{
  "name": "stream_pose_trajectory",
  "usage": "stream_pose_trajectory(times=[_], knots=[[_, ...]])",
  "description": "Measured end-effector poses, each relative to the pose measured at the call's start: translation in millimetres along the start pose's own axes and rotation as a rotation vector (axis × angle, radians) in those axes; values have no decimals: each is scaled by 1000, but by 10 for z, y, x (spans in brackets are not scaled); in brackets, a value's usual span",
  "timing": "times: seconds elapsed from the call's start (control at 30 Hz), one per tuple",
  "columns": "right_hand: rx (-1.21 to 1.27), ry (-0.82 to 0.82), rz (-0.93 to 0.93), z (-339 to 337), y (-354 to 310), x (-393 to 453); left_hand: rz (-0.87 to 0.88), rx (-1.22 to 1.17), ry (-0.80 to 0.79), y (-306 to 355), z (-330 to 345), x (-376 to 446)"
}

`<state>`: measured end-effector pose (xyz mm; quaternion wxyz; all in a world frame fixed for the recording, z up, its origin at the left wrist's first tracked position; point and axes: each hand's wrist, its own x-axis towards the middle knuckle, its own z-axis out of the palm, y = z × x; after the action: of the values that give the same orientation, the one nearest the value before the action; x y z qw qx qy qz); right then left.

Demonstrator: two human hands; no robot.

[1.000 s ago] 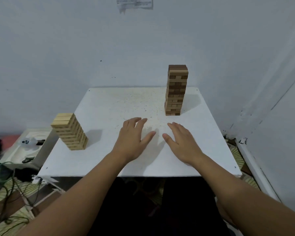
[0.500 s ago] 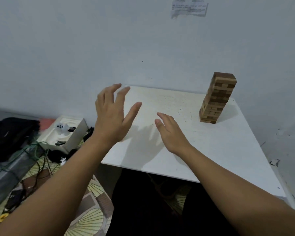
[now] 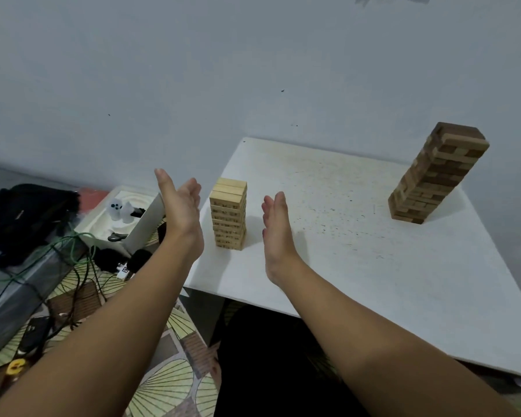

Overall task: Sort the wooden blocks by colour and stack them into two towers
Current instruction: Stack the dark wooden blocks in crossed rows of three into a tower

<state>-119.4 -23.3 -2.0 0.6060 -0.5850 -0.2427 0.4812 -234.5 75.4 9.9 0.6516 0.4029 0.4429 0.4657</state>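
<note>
Both flat, empty hands, left hand [image 3: 181, 210] and right hand [image 3: 276, 225] with fingers together, flank the loose-stacked, easily toppled light tower [image 3: 229, 216] at the near-left surface [image 3: 358, 266] edge, best squeezed low on both sides, with the dark tower [image 3: 434, 173] far right

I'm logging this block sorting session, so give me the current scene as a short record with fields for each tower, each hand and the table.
light tower: pale blocks, upright near the table's left edge, shorter of the two
dark tower: brown blocks with some lighter ones mixed in, far right, taller
left hand: open, palm facing the light tower, not touching
right hand: open, on the tower's other side, not touching
table: white, speckled, no loose blocks visible
</note>
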Motion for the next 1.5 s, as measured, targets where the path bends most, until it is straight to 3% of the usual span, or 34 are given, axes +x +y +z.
stream_pose_trajectory(times=[0.4, 0.9, 1.27, 1.5], knots=[[60, -59, 19, 195, 116, 107, -114, -20, -239, -327, -96, 94], [130, -53, -2, 336, 166, 165, -104, -54, -273, -306, 26, -89], [150, -73, -24, 338, 186, 167, -107, -6, -264, -285, -32, -77], [173, -35, -92, 308, 35, 197, 28, 3, -64, -81, -58, -4]])
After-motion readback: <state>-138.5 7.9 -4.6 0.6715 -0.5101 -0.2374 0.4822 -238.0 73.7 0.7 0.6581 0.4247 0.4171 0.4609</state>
